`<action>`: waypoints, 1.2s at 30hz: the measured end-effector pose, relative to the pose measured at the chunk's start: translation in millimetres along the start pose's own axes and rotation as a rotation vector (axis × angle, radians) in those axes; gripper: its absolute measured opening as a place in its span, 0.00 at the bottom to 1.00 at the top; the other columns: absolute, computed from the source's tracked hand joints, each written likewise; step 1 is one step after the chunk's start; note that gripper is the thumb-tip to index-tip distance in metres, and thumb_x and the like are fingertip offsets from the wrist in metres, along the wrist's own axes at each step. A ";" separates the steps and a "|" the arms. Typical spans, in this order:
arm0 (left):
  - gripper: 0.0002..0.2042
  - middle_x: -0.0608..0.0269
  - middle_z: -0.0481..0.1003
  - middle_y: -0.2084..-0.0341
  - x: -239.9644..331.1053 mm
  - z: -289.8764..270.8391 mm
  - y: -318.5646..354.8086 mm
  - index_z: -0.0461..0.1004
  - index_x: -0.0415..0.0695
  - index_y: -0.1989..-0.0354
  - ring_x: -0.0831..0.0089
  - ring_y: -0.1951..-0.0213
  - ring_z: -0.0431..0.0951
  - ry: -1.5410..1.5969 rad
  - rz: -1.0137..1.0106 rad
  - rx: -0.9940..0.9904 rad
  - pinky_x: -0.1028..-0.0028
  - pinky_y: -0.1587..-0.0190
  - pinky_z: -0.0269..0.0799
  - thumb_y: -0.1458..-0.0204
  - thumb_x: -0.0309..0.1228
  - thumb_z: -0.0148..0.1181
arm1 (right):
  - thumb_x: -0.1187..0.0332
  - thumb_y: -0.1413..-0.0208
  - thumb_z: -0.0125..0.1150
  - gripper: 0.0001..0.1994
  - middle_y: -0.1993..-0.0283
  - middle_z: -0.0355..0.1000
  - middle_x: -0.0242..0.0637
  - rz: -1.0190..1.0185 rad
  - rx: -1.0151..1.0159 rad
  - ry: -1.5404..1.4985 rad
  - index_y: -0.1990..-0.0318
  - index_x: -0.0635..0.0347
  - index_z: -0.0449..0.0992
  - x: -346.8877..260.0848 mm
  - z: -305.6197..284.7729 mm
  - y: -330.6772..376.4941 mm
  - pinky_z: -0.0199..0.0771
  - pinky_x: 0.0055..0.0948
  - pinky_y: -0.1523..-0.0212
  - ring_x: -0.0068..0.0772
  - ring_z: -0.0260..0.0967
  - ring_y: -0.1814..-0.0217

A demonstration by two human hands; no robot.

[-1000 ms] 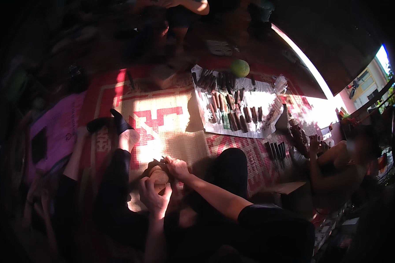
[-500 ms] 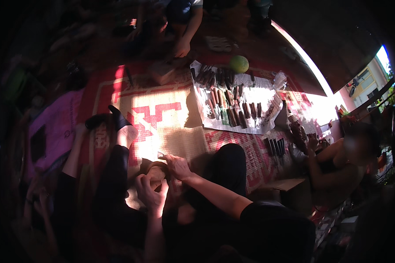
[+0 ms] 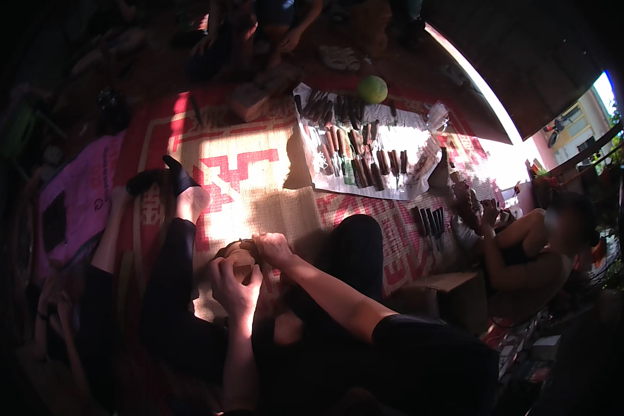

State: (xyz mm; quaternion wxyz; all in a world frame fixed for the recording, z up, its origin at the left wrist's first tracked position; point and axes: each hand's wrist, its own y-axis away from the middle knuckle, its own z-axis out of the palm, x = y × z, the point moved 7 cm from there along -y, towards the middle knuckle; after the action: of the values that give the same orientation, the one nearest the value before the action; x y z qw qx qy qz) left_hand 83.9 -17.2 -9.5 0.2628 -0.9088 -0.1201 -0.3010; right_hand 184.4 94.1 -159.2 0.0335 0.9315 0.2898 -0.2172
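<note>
My left hand point(image 3: 237, 288) is closed round a brown wooden piece point(image 3: 241, 256) that looks partly carved, held low over the mat between my legs. Against its far right side, my right hand point(image 3: 275, 251) is closed in a fist. Whatever that fist grips is too small and dark to make out. Ahead to the right, several wood-handled carving tools point(image 3: 362, 163) lie in rows on a white sheet point(image 3: 405, 187).
The red and beige woven mat point(image 3: 239, 173) spreads under everything. A green ball point(image 3: 372, 89) rests beyond the sheet. To the right are several dark tools point(image 3: 431, 222), a cardboard box point(image 3: 451, 283) and a seated person point(image 3: 534, 243) handling a dark object. A pink sheet point(image 3: 83, 194) lies left.
My right hand has shifted slightly toward the wooden piece, and the piece has turned a little in my left hand. The far person's arm has drawn back; the whole view has shifted slightly.
</note>
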 end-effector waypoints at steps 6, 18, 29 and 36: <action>0.21 0.56 0.67 0.61 -4.9 -3.2 3.0 0.70 0.46 0.63 0.54 0.58 0.72 -0.008 -0.020 -0.001 0.58 0.58 0.73 0.65 0.34 0.72 | 0.69 0.47 0.51 0.08 0.72 0.75 0.41 -0.201 0.229 -0.228 0.62 0.57 0.75 -39.3 -47.3 11.8 0.74 0.39 0.72 0.44 0.76 0.70; 0.22 0.56 0.67 0.62 -11.0 -3.2 7.1 0.70 0.45 0.62 0.54 0.59 0.73 -0.014 0.001 0.014 0.58 0.59 0.72 0.66 0.36 0.72 | 0.66 0.46 0.56 0.05 0.70 0.75 0.38 -0.183 0.130 -0.236 0.65 0.54 0.75 -46.4 -41.3 8.0 0.75 0.37 0.71 0.40 0.75 0.68; 0.21 0.56 0.67 0.63 -4.9 -5.2 3.0 0.69 0.45 0.64 0.55 0.60 0.73 -0.012 -0.039 -0.020 0.59 0.61 0.73 0.67 0.35 0.72 | 0.66 0.47 0.54 0.07 0.71 0.75 0.38 -0.146 0.166 -0.205 0.63 0.53 0.77 -34.7 -42.6 -9.6 0.74 0.36 0.72 0.40 0.75 0.69; 0.20 0.58 0.68 0.63 8.3 -1.3 -6.3 0.70 0.45 0.65 0.55 0.61 0.73 -0.019 0.076 -0.017 0.59 0.60 0.73 0.67 0.34 0.72 | 0.67 0.48 0.54 0.06 0.74 0.76 0.37 -0.159 0.176 0.010 0.68 0.54 0.78 -26.5 -23.1 -13.5 0.76 0.34 0.73 0.37 0.76 0.71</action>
State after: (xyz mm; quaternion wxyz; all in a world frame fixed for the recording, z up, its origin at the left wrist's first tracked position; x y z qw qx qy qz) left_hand 87.4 -12.2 -1.0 0.2649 -0.9178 -0.0855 -0.2832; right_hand 166.3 95.7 -126.2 -0.0673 0.9059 0.3428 -0.2393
